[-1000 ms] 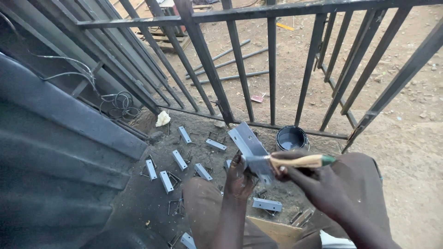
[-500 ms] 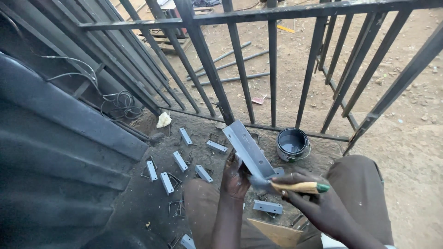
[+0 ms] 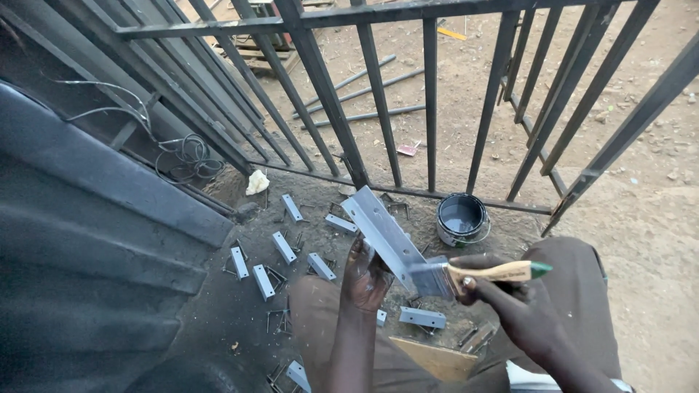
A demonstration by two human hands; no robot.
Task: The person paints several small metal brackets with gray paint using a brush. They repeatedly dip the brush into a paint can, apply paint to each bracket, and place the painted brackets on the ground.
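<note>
Paint may be dripping onto the trousers: right hand (image 3: 510, 306) is clenching the paintbrush (image 3: 480, 274), left hand (image 3: 364, 276) is gripping the tilted metal bracket (image 3: 382, 229).

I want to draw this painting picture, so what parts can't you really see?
All in the head view:
- Left hand: its palm and part of its fingers are hidden behind the grey metal piece.
- Brush: its bristles are blurred against the metal, so fresh paint cannot be told.
- Paint tin: how full it is cannot be told.
- Right hand: its wrist is cut off by the bottom edge.
</note>
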